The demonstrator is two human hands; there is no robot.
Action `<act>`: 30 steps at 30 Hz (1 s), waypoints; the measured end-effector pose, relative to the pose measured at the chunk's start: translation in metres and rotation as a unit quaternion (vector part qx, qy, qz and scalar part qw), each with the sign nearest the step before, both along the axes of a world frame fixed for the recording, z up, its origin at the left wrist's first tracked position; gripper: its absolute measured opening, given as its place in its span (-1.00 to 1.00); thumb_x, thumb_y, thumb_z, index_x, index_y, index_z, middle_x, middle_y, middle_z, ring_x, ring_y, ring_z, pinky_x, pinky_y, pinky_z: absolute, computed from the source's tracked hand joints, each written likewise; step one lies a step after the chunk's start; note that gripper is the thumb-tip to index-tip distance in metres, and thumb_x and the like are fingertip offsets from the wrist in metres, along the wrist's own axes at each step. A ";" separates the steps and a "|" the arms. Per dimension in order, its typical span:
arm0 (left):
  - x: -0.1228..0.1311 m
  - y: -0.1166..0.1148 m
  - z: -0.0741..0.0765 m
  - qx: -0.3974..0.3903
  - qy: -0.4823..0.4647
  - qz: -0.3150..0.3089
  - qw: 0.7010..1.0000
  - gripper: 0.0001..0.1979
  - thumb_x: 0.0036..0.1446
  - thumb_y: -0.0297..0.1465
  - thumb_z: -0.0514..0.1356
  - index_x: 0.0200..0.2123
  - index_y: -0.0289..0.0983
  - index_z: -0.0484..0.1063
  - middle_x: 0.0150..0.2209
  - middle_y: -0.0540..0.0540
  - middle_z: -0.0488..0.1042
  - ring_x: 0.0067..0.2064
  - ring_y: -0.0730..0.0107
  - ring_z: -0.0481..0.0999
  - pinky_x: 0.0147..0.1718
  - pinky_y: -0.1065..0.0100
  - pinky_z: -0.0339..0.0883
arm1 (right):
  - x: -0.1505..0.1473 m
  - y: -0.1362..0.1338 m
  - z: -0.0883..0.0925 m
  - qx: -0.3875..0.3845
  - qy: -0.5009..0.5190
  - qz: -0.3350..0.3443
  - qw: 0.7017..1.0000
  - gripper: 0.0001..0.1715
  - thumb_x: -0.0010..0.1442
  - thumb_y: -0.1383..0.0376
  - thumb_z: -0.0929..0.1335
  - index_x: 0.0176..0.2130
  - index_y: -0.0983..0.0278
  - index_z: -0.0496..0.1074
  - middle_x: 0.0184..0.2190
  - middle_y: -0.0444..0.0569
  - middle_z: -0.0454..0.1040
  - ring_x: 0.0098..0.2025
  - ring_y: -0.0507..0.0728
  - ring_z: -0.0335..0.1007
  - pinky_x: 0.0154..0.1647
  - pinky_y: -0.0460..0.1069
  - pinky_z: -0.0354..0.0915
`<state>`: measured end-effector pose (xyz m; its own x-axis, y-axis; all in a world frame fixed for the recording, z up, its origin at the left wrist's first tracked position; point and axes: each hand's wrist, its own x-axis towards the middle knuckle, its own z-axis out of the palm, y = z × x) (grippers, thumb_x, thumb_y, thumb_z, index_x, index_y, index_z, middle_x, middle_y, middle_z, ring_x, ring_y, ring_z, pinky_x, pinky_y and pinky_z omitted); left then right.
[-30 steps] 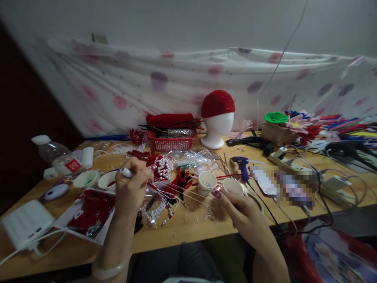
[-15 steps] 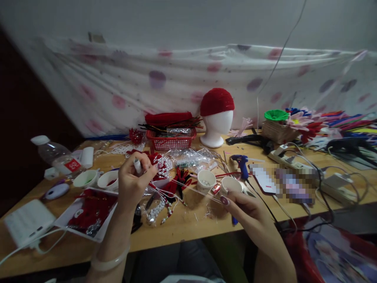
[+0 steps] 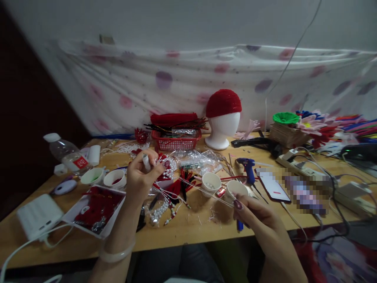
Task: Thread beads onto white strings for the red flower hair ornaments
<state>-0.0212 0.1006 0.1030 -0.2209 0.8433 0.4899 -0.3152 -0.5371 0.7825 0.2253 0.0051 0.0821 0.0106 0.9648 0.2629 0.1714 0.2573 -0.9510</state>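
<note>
My left hand (image 3: 141, 177) is raised over the wooden table (image 3: 191, 230), fingers pinched on a small white tube (image 3: 146, 161) and on the end of thin clear wires (image 3: 203, 189). A red piece trimmed with white pearls (image 3: 166, 169) sits right behind that hand. The wires stretch rightward to my right hand (image 3: 255, 214), which is closed on their other end and on a blue-tipped tool (image 3: 240, 225). Two white paper cups (image 3: 211, 182) (image 3: 235, 188) stand just beyond my right hand.
A white foam head with a red cap (image 3: 223, 118) and a red basket (image 3: 176, 142) stand at the back. A blue glue gun (image 3: 247, 167), phone (image 3: 272, 186), power strip (image 3: 306, 169) and cables lie right. A water bottle (image 3: 66, 153), small cups, a white power bank (image 3: 38, 214) and a tray of red pieces (image 3: 96, 208) lie left.
My left hand rose a little and turned the white tube upright. My right hand drew back toward the table's near edge, pulling the wires longer. The view shifted slightly.
</note>
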 end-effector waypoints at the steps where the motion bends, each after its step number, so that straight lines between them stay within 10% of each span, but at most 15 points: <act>1: -0.002 0.001 0.000 -0.008 -0.003 -0.015 1.000 -0.68 -0.22 -0.60 0.46 -0.61 -0.26 0.36 -0.49 0.04 0.26 -0.42 0.49 0.20 -0.46 0.52 0.14 | 0.000 0.000 0.000 0.002 0.002 -0.004 1.000 -0.48 0.28 0.01 0.39 -0.58 0.25 0.41 -0.61 -0.13 0.29 -0.54 0.03 0.08 -0.55 -0.07 0.08; 9: -0.009 0.002 0.005 -0.050 -0.061 -0.111 0.991 -0.74 -0.05 -0.40 0.39 -0.62 -0.28 0.37 -0.55 0.07 0.27 -0.63 0.69 0.03 -0.58 0.50 0.13 | 0.009 0.002 -0.018 -0.032 0.070 -0.032 0.996 -0.46 0.26 -0.02 0.40 -0.57 0.26 0.35 -0.60 -0.17 0.15 -0.55 0.01 0.02 -0.56 -0.06 -0.01; 23: -0.019 0.013 -0.015 -0.011 0.092 -0.008 0.996 -0.81 -0.03 -0.54 0.32 -0.51 -0.23 0.36 -0.52 0.09 0.36 -0.52 0.55 0.20 -0.56 0.47 0.04 | 0.013 0.007 -0.016 -0.037 0.129 -0.061 0.989 -0.53 0.17 -0.01 0.48 -0.53 0.28 0.47 -0.63 -0.15 0.21 -0.58 -0.02 0.06 -0.60 -0.08 -0.05; 30: -0.016 0.015 -0.004 0.014 0.061 -0.057 0.996 -0.74 0.01 -0.54 0.35 -0.24 -0.17 0.43 -0.50 0.10 0.40 -0.51 0.56 0.26 -0.54 0.52 0.13 | 0.013 0.008 -0.014 -0.063 0.131 -0.052 0.988 -0.52 0.16 -0.02 0.48 -0.51 0.30 0.50 -0.63 -0.20 0.16 -0.59 -0.06 -0.01 -0.64 -0.13 -0.07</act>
